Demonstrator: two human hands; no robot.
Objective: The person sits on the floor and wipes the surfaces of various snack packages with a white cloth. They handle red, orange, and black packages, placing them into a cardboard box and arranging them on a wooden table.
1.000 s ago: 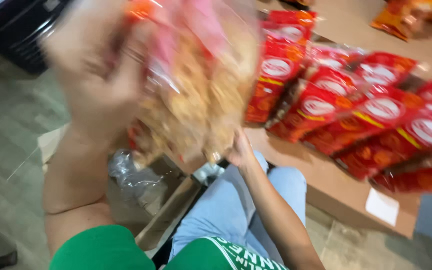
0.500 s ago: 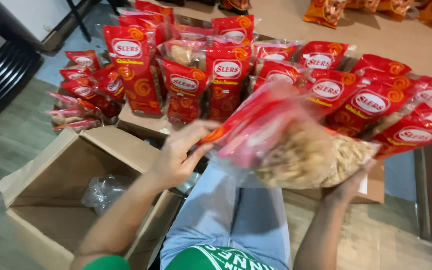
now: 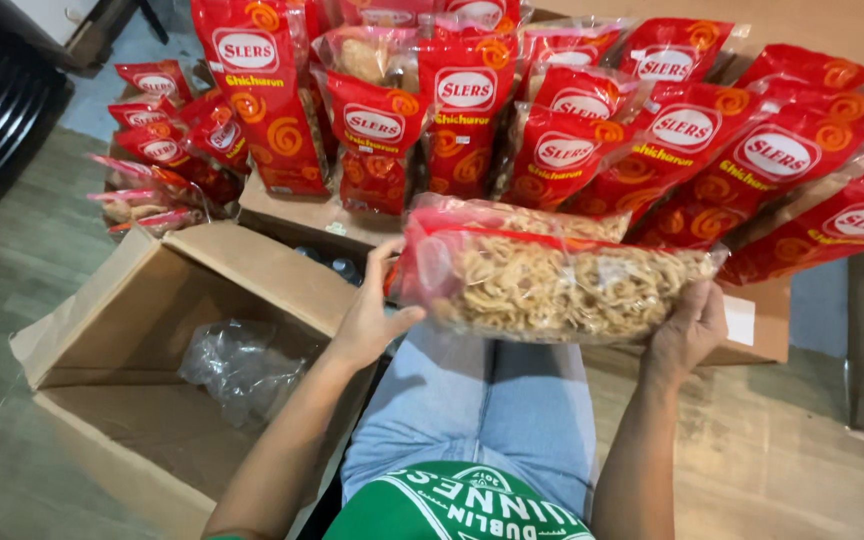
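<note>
- The clear snack bag [image 3: 552,285], filled with pale curly crisps and edged in red, lies sideways in the air above the person's lap, just in front of the cardboard edge where the red packets [image 3: 552,130] stand in rows.
- To the left an open cardboard box [image 3: 152,400] sits on the floor, its flaps spread out; a crumpled clear plastic bag [image 3: 242,365] lies inside, with bare room around it.
- More red packets [image 3: 167,130] crowd the box's far corner.
- The left hand [image 3: 372,315] reaches up, its grip pinching the bag's left end, thumb in front.
- The right hand [image 3: 687,330] cups the right end from below, its grip closed around the bag's corner, forearm upright.
</note>
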